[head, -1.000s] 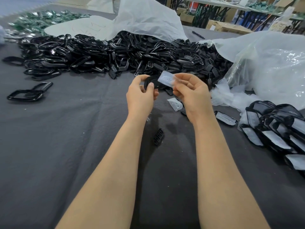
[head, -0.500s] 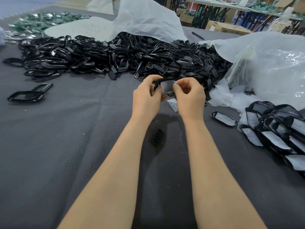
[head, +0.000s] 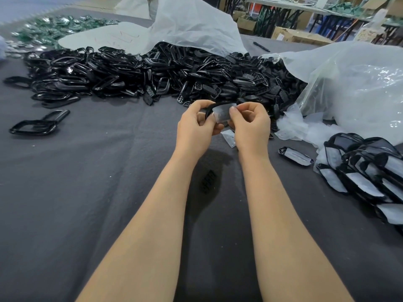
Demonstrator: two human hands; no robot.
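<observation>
Above the middle of the grey cloth-covered table (head: 87,192), just in front of a long heap of black parts (head: 152,77), a curved black plastic part (head: 209,108) is held up off the cloth between both hands. The left hand (head: 195,129) is wrapped round the part's left end, with the fingers curled and the thumb laid over the top. The right hand (head: 250,125) is curled as well, and a small piece of clear film (head: 223,113) is pinched between its thumb and forefinger and held against the face of the part. How far the film is stuck down cannot be told. A loose film scrap (head: 229,137) is seen on the cloth just under the hands, and a small black insert (head: 208,181) lies between the forearms. The heap is partly covered at the back by a white plastic sheet (head: 192,25). At the right a large clear bag (head: 359,88) is slumped, with a stack of film-covered parts (head: 366,171) in front of it. A single covered part (head: 295,156) is laid between that stack and the right wrist. Two black frames (head: 37,124) are set well apart at the left.
</observation>
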